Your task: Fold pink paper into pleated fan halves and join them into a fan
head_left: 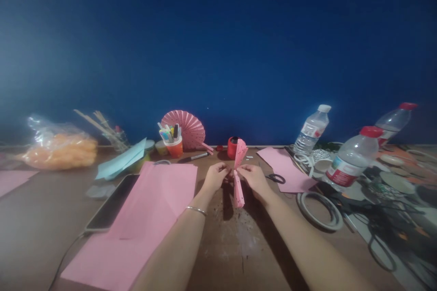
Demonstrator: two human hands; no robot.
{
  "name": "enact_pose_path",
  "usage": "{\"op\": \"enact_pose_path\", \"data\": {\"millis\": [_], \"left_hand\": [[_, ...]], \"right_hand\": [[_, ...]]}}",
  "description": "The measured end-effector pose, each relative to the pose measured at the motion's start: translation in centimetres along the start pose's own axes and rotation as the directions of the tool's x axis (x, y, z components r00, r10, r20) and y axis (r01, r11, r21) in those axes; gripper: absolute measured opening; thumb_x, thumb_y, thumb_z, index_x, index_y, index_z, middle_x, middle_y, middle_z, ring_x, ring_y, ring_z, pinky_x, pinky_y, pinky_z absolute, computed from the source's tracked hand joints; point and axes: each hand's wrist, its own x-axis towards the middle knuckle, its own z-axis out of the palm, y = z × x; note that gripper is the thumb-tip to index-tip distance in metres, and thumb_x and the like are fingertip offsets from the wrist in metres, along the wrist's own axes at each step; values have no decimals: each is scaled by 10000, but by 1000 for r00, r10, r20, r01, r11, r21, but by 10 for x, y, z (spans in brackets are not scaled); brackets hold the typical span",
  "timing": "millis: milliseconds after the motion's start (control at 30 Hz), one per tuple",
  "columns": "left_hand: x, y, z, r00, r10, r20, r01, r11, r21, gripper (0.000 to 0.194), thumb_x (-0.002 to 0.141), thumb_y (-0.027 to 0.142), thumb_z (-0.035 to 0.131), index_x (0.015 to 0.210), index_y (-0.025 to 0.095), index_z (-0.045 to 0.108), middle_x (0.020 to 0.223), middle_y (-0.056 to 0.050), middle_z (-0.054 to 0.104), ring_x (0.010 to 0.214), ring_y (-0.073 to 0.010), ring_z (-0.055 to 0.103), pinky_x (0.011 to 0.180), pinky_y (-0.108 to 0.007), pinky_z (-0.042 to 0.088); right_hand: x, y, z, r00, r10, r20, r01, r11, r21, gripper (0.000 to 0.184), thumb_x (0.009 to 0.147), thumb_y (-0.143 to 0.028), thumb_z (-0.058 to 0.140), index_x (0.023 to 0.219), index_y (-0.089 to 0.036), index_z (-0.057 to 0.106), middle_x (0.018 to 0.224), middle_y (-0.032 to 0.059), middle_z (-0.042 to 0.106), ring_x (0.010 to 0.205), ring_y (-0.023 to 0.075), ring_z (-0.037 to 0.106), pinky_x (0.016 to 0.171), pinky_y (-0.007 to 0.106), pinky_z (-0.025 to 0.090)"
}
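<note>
Between my hands stands a pleated strip of pink paper (239,188) with dark dots, narrow in the middle and spread at its upper end. My right hand (253,178) pinches it at the waist from the right. From the other side, the closed fingertips of my left hand (217,177) meet the same narrow part; exactly what lies between them is too small to see. Just behind the strip is a small red container (232,149) with a dark top. A finished-looking round pink paper fan (191,128) leans against the blue wall.
Pink sheets (160,191) partly cover a dark tablet (112,204) on the left. A cup of pens (175,148) and a black marker (194,158) lie behind. To the right are scissors (276,178), a tape roll (321,210), bottles (355,157) and clutter.
</note>
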Motion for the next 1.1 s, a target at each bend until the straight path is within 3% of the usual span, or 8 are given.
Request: {"op": "enact_pose_path", "data": {"millis": [133, 233, 367, 533, 933, 1100], "left_hand": [[-3, -1, -3, 991, 68, -115, -56, 993, 101, 42, 684, 197, 532, 692, 164, 558, 654, -21, 585, 603, -134, 550, 550, -237, 423], [-5, 2, -4, 962, 193, -193, -156, 969, 193, 187, 679, 144, 527, 857, 190, 564, 825, -30, 593, 753, -143, 547, 676, -255, 417], [-7, 7, -1, 918, 383, -101, -337, 890, 307, 187, 695, 166, 536, 880, 187, 553, 864, -23, 588, 765, -138, 548, 705, -253, 416], [-10, 11, 2, 925, 381, 12, -359, 861, 360, 64, 710, 224, 546, 757, 184, 566, 790, -7, 588, 753, -144, 543, 694, -247, 406], [-8, 8, 0, 917, 400, -15, -364, 849, 383, 47, 703, 223, 557, 718, 181, 574, 767, -11, 579, 754, -153, 530, 704, -254, 391], [-9, 11, 1, 920, 393, -1, -362, 847, 390, 70, 714, 245, 550, 698, 183, 578, 758, -8, 584, 751, -150, 531, 704, -249, 389]], "right_hand": [[0, -1, 0, 999, 11, -38, -11, 1000, -3, 170, 602, -282, 587, 630, -125, 646, 572, 25, 626, 572, 156, 554, 535, 239, 405], [-1, -2, 1, 998, 21, -59, -21, 1000, 13, 171, 599, -283, 580, 620, -125, 641, 561, 21, 621, 551, 147, 546, 514, 232, 394], [-3, -3, 4, 997, 49, -65, -45, 997, 59, 152, 592, -255, 564, 617, -120, 629, 534, 17, 610, 496, 133, 528, 469, 225, 377], [-4, -4, 5, 997, 60, -47, -55, 993, 102, 147, 600, -235, 545, 639, -115, 622, 511, 15, 597, 455, 125, 510, 423, 217, 353], [-9, -8, 9, 997, 79, -6, -77, 982, 175, 143, 616, -219, 531, 672, -126, 624, 521, 26, 613, 492, 155, 556, 461, 243, 419], [-13, -15, 10, 996, 85, -24, -79, 981, 177, 141, 619, -223, 533, 654, -121, 623, 476, 0, 579, 448, 130, 517, 442, 232, 395]]}}
